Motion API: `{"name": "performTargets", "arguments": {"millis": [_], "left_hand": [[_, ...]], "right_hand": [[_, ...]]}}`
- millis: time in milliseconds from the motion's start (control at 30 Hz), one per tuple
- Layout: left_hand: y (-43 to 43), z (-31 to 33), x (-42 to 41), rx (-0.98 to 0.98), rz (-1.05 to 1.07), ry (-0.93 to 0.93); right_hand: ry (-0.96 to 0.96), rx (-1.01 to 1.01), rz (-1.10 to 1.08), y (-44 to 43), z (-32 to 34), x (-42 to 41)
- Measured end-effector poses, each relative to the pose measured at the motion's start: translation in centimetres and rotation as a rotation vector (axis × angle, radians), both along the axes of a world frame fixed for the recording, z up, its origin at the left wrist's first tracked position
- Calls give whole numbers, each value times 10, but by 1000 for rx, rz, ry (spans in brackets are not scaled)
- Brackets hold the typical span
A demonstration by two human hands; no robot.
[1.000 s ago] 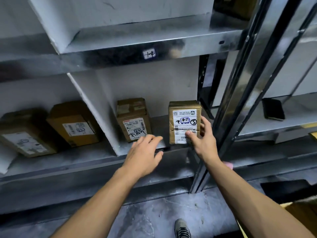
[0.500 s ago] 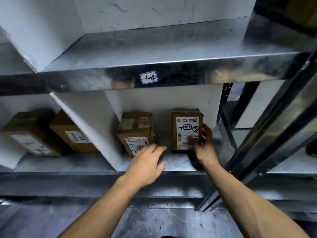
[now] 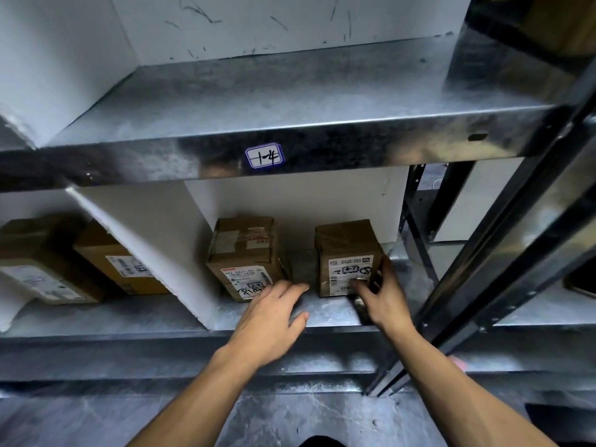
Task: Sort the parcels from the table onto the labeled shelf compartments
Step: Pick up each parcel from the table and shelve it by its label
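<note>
- Left hand (image 3: 271,321) is held flat over the shelf (image 3: 332,312) lip, fingers straight and close together, nothing gripped.
- Parcel (image 3: 346,253) is stood upright under the 1-4 label (image 3: 264,157).
- Its lower right corner is pinched by the right hand (image 3: 383,298): thumb on front, fingers on side.

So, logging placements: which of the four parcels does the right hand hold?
The rightmost parcel, nearest the black upright; the right hand pinches its labelled front corner.
</note>
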State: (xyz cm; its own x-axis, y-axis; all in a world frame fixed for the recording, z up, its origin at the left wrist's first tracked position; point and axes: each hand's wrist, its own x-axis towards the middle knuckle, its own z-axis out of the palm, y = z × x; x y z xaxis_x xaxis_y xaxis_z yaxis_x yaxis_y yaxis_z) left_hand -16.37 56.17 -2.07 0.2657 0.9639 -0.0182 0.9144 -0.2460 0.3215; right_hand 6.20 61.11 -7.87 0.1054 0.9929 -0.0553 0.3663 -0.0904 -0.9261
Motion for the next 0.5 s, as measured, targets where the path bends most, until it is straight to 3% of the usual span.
{"name": "performTargets", "arguments": {"millis": [500], "left_hand": [[-24, 1, -19, -23, -57, -71]], "right_hand": [[-184, 67, -112, -52, 13, -9]]}}
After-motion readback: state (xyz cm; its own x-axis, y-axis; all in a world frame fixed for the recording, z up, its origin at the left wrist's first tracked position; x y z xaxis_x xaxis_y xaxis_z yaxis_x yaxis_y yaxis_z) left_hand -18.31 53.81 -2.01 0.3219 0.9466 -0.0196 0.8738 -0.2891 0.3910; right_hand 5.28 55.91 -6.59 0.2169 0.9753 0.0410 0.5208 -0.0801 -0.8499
